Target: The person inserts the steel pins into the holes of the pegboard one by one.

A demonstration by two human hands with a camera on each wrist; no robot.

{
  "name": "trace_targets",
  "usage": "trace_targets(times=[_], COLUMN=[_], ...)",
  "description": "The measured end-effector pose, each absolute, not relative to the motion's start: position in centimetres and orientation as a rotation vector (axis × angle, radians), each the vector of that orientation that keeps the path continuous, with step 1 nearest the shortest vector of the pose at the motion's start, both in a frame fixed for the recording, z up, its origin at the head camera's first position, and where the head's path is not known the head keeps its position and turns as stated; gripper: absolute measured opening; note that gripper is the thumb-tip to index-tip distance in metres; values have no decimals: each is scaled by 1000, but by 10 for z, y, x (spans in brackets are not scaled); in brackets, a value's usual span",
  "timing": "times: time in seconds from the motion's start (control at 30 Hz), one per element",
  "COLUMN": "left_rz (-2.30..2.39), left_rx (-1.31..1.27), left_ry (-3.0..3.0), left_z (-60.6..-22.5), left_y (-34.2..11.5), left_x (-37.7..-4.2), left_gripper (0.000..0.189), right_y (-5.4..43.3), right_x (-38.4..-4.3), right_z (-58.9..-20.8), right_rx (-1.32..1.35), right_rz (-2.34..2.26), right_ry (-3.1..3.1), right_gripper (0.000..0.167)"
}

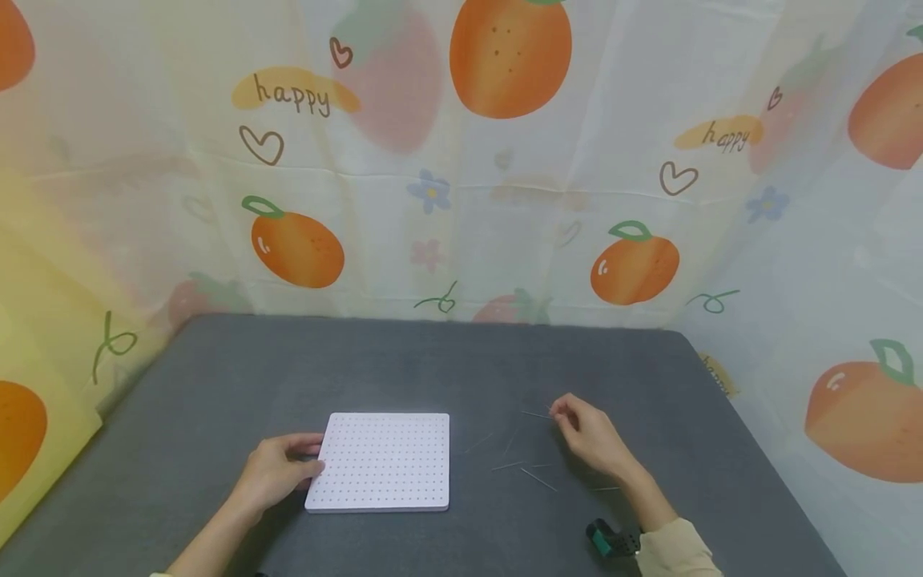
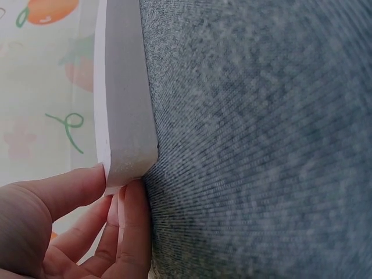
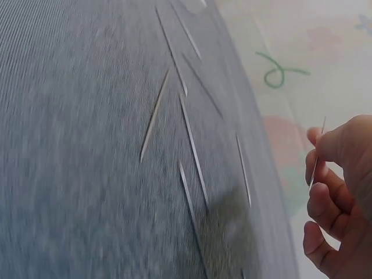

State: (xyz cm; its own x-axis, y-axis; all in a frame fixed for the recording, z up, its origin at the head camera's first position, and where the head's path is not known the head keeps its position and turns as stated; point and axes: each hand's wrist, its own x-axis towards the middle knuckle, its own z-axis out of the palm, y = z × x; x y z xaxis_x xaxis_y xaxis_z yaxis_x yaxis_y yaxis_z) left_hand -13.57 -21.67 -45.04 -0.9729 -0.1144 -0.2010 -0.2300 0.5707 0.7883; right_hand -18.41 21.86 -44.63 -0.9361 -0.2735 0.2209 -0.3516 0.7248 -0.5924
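Observation:
A white square board (image 1: 382,462) with rows of small holes lies flat on the grey table. My left hand (image 1: 277,473) grips its left edge; in the left wrist view the thumb (image 2: 75,189) is at the top edge and the fingers (image 2: 135,224) come in low against the corner. Over to the right, my right hand (image 1: 587,433) is raised a little above the table. Its thumb and fingertips pinch a thin metal needle (image 3: 324,124), whose tip pokes out above them. Several similar needles (image 3: 193,148) are scattered on the cloth between the board and this hand.
Dark grey ribbed cloth covers the table (image 1: 433,361). A fruit-printed curtain (image 1: 505,240) hangs behind it and along both sides. Near the right wrist sits a black and green device (image 1: 609,538).

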Motion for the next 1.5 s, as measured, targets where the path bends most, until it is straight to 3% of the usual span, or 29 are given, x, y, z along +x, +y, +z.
trace_targets(times=[1.1, 1.5], left_rz=[1311, 1303], left_rx=[-317, -322], left_ry=[2688, 2683], left_z=[-451, -452], left_y=[-217, -217], left_x=[-136, -137], left_gripper=[45, 46], right_y=[128, 91], right_x=[-198, -197], right_z=[-419, -432], right_rx=[510, 586], right_rz=[1195, 1173], right_ry=[-2624, -2583], right_gripper=[9, 7])
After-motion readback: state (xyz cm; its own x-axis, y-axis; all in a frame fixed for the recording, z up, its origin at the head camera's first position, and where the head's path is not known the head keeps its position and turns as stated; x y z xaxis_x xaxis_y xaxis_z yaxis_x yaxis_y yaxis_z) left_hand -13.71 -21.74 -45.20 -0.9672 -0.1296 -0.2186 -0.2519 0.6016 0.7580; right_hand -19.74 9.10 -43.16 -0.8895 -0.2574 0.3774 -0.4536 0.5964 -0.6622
